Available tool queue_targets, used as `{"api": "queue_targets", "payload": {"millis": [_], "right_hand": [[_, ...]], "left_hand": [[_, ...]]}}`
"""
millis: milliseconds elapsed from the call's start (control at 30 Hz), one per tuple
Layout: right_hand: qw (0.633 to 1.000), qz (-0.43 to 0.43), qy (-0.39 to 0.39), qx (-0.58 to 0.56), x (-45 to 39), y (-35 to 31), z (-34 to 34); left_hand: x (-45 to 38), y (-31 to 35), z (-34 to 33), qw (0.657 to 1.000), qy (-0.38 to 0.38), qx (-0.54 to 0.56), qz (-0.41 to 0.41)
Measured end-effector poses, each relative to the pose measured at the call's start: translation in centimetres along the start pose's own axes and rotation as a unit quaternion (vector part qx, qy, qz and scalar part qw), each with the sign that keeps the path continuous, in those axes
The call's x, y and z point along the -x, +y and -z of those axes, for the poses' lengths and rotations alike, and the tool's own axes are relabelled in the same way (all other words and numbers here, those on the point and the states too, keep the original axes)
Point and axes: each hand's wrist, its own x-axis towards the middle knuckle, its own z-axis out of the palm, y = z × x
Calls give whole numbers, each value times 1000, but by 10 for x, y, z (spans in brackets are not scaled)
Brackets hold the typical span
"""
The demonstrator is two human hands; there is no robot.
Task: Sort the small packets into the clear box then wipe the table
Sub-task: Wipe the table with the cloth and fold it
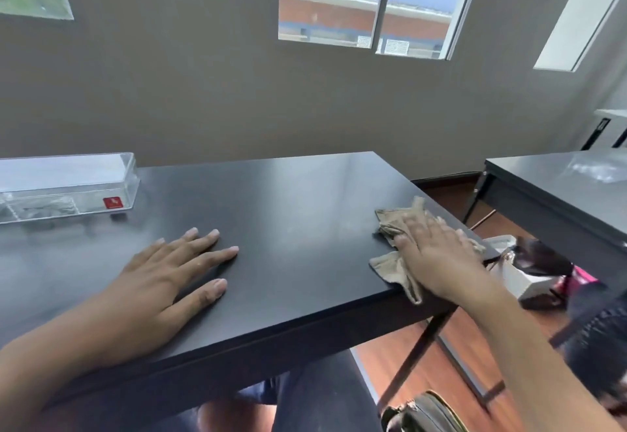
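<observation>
Wiping is the step in hand. The right hand [437, 255] is lying flat on a crumpled tan cloth [395, 224] at the right near corner of the black bench [298, 200], its fingers [420, 224] spread open and pressing down rather than closing around the fabric; part of the cloth is hanging over the near edge of the bench. The hand is blurred, so finer detail of the contact is not readable. The left hand [173, 272] is resting palm down on the bench, left of centre and near the front edge, its fingers extended and holding nothing; it appears to be bracing. The clear box [73, 187] is sitting at the far left of the bench, well apart from both hands, with a small red label on its right end. Dark packets [47, 209] are showing through its near wall, so sorting is judged complete; their number cannot be told. No loose packets are showing on the visible bench surface. The bench top is looking glossy, with faint pale smears near the centre. The next move is judged to call for drawing the cloth leftward across the centre under steady downward pressure, gathering the overhanging part back onto the surface, and moving the left hand out of the path.
</observation>
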Motion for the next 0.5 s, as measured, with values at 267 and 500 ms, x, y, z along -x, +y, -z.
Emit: {"api": "queue_targets", "payload": {"millis": [267, 500], "right_hand": [[985, 162, -50, 0, -13, -37, -1], [994, 98, -28, 28, -127, -40, -6]], "left_hand": [[5, -10, 5, 999, 5, 27, -22], [30, -14, 6, 996, 83, 40, 12]]}}
